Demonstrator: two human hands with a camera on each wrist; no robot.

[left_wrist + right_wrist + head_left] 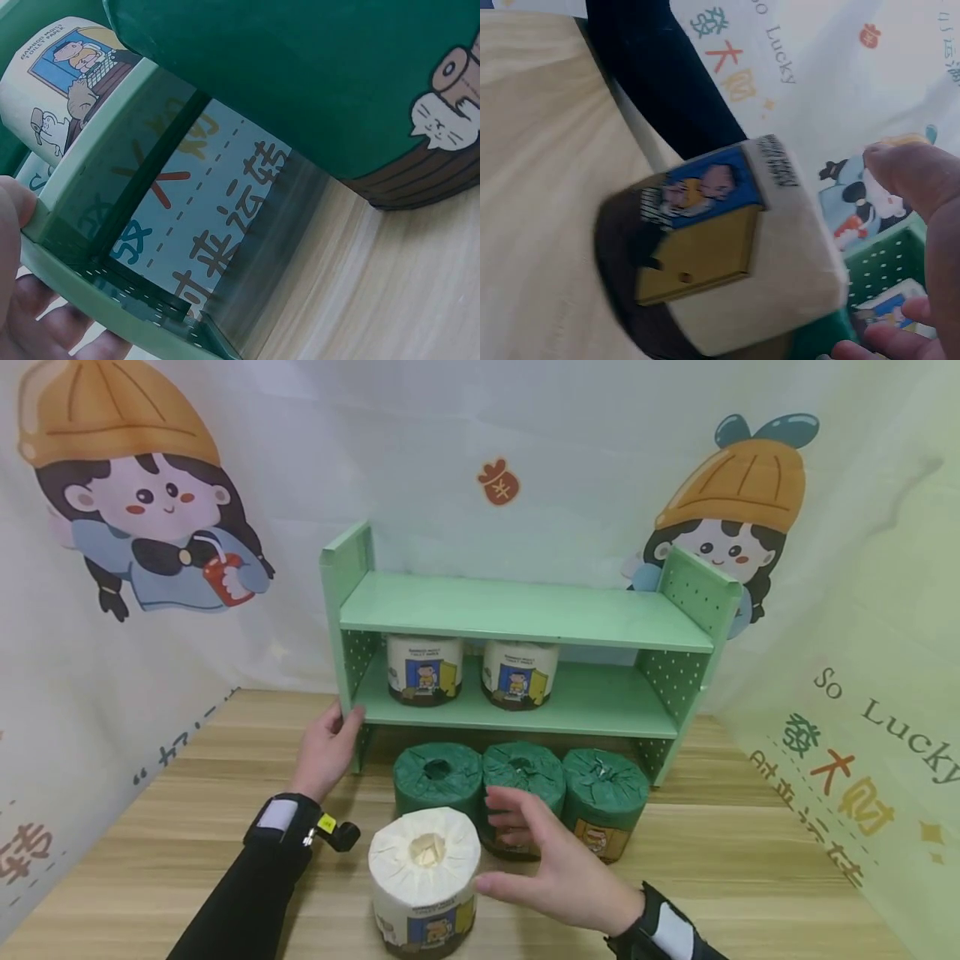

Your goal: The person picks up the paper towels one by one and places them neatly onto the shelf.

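Left hand (327, 750) grips the left side panel of the pale green two-tier shelf (525, 612) near the lower board, thumb at the front edge, fingers curled round the outer face. Right hand (561, 864) has hold of nothing: thumb and fingers well spread, thumb tip at the right edge of the upright white paper-wrapped cylindrical roll with printed cartoon (423, 881); contact cannot be told. That roll stands on the light wood-grain table (202, 810), in front of three upright green paper-wrapped cylindrical rolls (543, 774) set in a row before the shelf. Two white cartoon-printed cylindrical rolls (425, 670) stand side by side on the lower board, left of its middle
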